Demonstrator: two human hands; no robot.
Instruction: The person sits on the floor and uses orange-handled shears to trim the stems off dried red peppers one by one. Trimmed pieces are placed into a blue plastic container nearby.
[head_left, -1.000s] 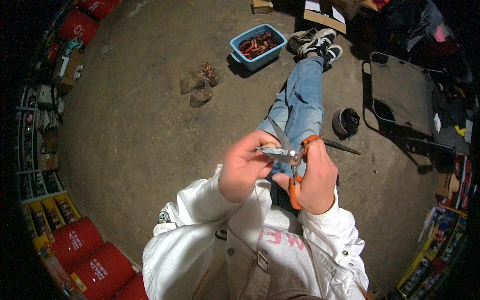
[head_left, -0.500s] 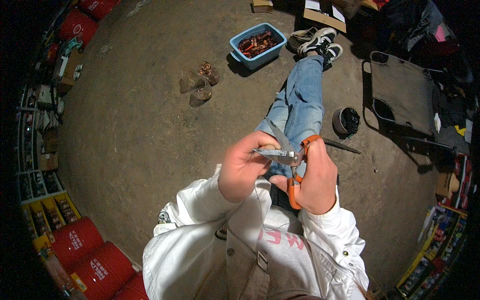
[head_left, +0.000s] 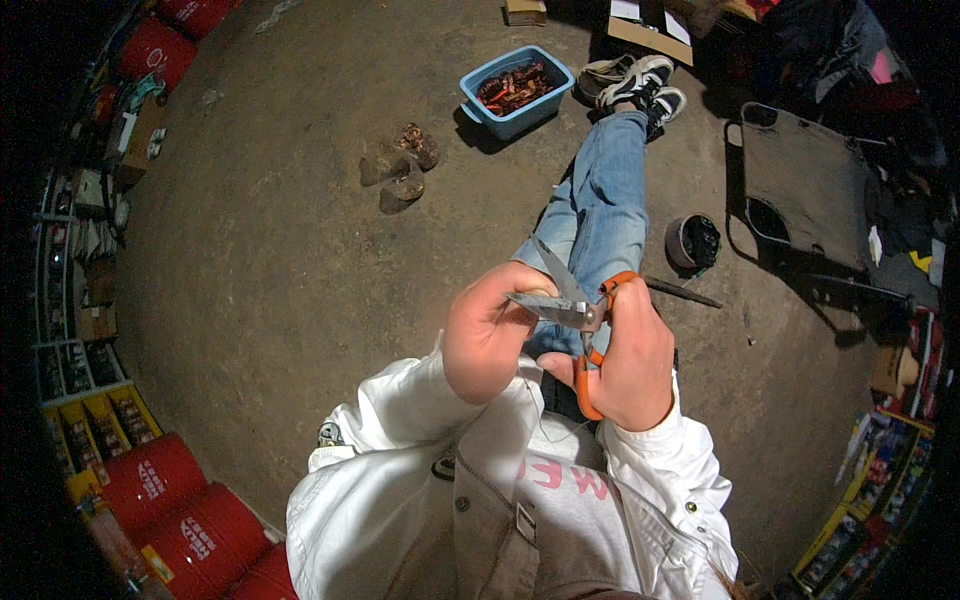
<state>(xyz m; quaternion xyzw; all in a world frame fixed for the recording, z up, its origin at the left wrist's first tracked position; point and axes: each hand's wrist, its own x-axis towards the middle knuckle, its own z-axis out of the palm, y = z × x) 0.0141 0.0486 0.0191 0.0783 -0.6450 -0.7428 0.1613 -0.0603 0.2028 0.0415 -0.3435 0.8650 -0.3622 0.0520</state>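
Note:
My right hand [head_left: 635, 355] is wrapped round the orange handles of a pair of scissors [head_left: 572, 312], whose blades stand apart and point left. My left hand [head_left: 490, 330] is closed in a pinch right at the blades, its thumb and fingertips between and beside them. A thin thread-like strand [head_left: 543, 405] hangs below the left hand, loose in front of my shirt. Its upper end is hidden by the fingers, and whether it is thread or fine wire I cannot tell. Both hands are over my lap, above my jeans [head_left: 600, 190].
Ahead on the concrete floor stands a blue basin [head_left: 515, 122] of dark reddish scraps, with several brown lumps [head_left: 405, 165] left of it. At right are a small tub [head_left: 690, 243], a dark rod [head_left: 683, 292] and a folding chair [head_left: 805, 180]. Red drums [head_left: 205, 540] stand lower left.
My left hand has turned slightly at the blades, and the lower blade has tilted a little. The hanging strand has swung right. The right hand stays nearly still.

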